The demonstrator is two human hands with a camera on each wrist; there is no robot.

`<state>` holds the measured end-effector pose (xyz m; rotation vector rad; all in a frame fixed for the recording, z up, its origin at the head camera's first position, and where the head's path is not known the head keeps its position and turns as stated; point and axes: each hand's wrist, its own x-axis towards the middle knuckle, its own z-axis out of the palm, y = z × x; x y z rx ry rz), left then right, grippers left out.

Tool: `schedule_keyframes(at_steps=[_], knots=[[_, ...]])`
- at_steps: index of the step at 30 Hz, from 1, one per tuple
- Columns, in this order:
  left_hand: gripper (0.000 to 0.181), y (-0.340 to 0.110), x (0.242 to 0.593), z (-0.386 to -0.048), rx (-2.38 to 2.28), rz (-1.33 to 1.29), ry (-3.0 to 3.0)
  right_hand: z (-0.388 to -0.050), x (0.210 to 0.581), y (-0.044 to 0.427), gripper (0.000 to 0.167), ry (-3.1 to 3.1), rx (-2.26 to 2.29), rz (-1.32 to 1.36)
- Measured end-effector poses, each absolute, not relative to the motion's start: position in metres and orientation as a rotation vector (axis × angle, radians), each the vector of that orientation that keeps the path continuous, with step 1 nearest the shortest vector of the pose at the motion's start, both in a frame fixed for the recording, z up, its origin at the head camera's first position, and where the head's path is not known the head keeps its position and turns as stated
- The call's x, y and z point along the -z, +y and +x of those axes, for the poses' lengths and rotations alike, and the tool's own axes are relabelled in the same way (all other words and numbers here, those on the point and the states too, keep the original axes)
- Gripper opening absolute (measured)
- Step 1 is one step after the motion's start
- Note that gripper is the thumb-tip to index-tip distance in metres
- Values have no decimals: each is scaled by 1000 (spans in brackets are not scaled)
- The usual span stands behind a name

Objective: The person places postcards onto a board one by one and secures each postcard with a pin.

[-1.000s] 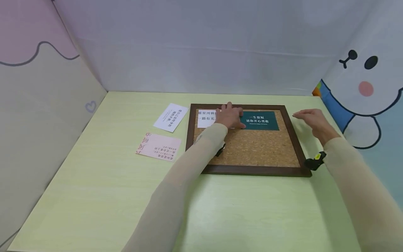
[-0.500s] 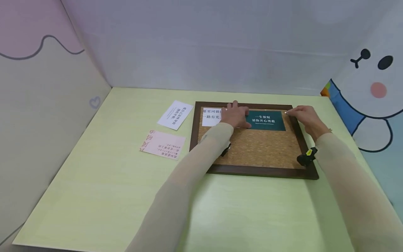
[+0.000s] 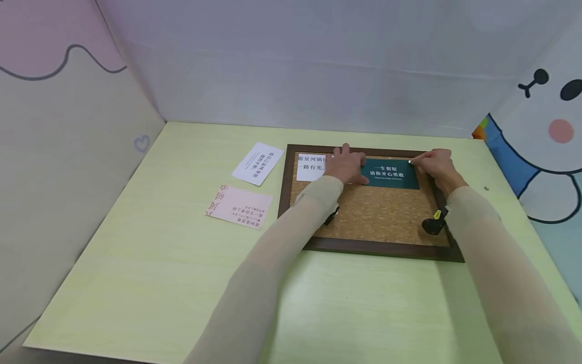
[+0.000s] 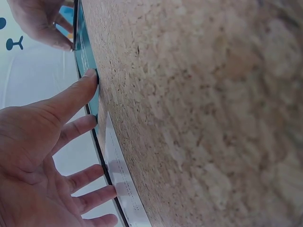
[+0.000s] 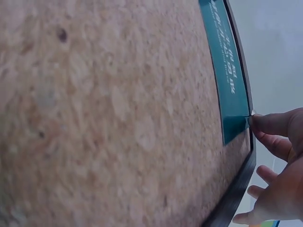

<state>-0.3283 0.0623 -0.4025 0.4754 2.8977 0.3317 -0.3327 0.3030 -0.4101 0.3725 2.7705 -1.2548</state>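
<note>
On a brown-framed corkboard (image 3: 382,217) lies a dark green card (image 3: 391,176) with white lettering, near the top edge. My left hand (image 3: 346,168) spreads its fingers over the card's left end, the thumb touching its lower edge. Beside it a white card (image 3: 309,168) is partly hidden by that hand. At the green card's upper right corner, my right hand (image 3: 437,166) pinches a small pale-headed push pin (image 5: 253,113) between thumb and forefinger. Its thin shaft points at the card; whether the tip has entered the cork I cannot tell.
Left of the board, a white card (image 3: 257,163) and a pink card (image 3: 239,206) lie loose on the pale table (image 3: 159,263). A small dark speck (image 3: 486,188) shows right of the frame. Printed cloth walls stand behind and at both sides.
My right hand has moved left, from beyond the frame's right side to the green card's upper right corner, with the push pin. The left hand stays on the card. The head view shifted slightly.
</note>
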Motion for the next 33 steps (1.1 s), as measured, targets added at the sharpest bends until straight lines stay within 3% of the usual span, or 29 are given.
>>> schedule_keyframes(at_steps=[18,33], knots=[[47,61,402,-327,-373,493,2890,-337,410,302,36,2693,1253,465],[46,61,402,-327,-342,488,2892,-340,410,298,29,2766,1175,497]])
